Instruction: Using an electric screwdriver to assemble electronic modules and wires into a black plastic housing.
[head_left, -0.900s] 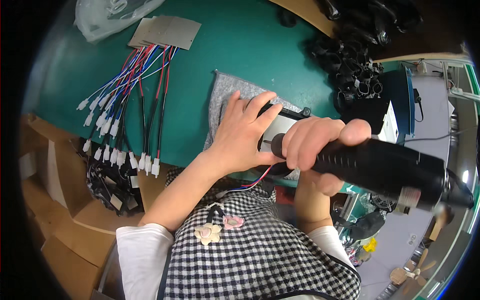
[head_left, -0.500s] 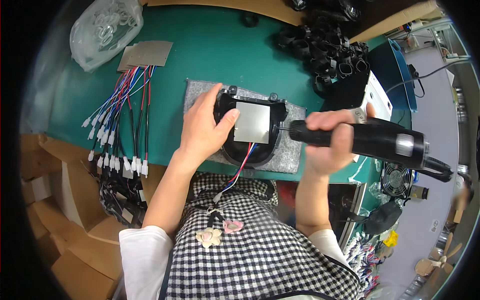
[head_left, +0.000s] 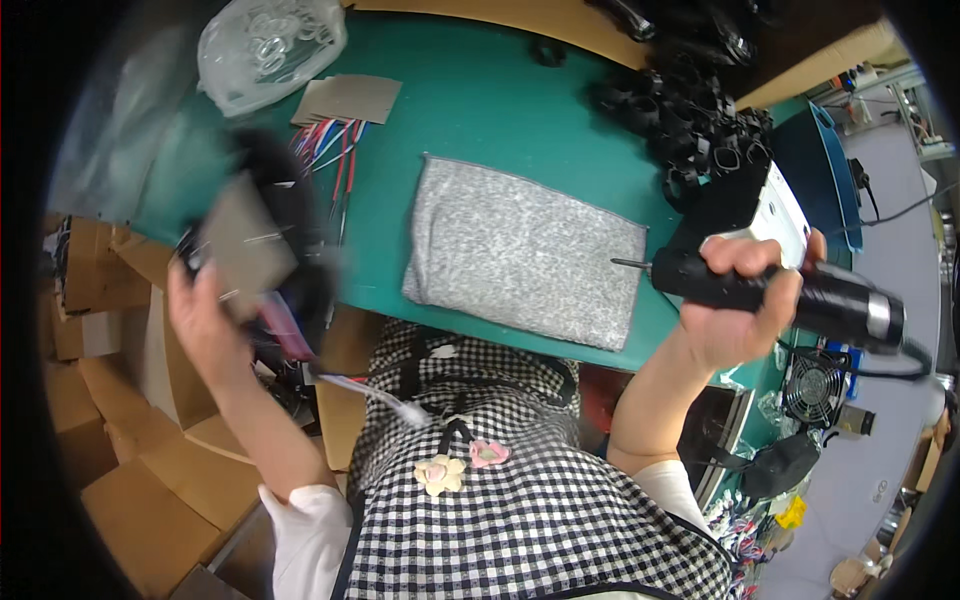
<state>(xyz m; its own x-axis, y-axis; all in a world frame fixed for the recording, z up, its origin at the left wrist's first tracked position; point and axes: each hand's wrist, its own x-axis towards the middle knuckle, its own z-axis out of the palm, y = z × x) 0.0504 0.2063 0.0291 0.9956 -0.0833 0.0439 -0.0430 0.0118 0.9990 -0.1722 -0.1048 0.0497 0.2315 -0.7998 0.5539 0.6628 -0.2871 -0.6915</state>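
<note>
My left hand [head_left: 208, 325] grips a black plastic housing [head_left: 310, 240] by its edge, at the left over the table's edge. A square metallic plate [head_left: 245, 245] sits in the housing. From it a bundle of red and blue wires [head_left: 283, 325] trails toward my apron, ending in a white connector [head_left: 412, 414]. Motion smears this part. On the right, my right hand [head_left: 740, 315] is wrapped round a black electric screwdriver [head_left: 845, 302]. Its bit points left, over the right edge of the grey felt pad [head_left: 525, 250].
Grey plates [head_left: 350, 98] with wires lie at the upper left, beside a clear plastic bag [head_left: 270, 55] of rings. Several black plastic parts [head_left: 700, 120] are heaped at the upper right. A white-faced box [head_left: 785, 215] stands behind the screwdriver. Cardboard boxes [head_left: 150, 480] fill the lower left.
My left hand has lifted the housing off the felt pad and carried it left. My right hand has drawn the screwdriver away to the right. The view has shifted slightly.
</note>
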